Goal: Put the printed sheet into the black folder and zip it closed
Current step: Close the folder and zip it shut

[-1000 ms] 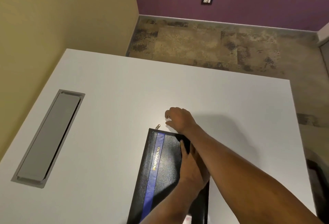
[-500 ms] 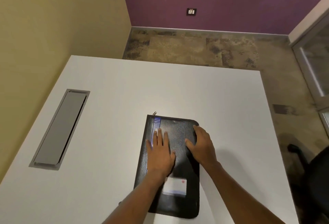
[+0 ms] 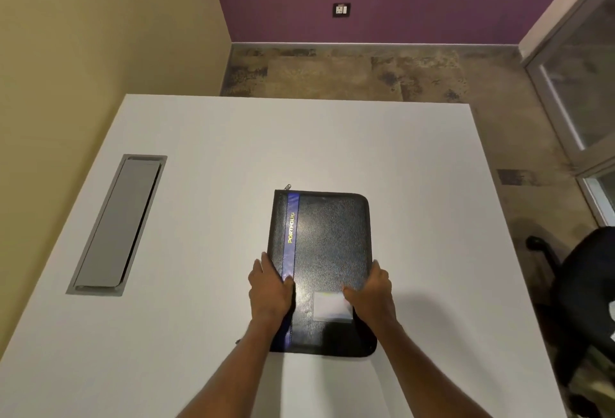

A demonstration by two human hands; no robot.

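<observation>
On the white table (image 3: 199, 184) the black folder (image 3: 329, 244) lies closed, its long edges clasped between left hand (image 3: 269, 294) and right hand (image 3: 372, 298), thumbs on top. If the zip pull (image 3: 288, 186), far beyond the left hand, is not fully home, lifting could spill the unseen sheet.

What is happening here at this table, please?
A person is handling a black folder that lies flat on a white table. The left hand grips its left edge and the right hand grips its right edge, thumbs on the cover. The folder looks closed, with the zipper pull at its far left corner. No printed sheet is in sight, so it may be inside, though that cannot be seen.
</observation>
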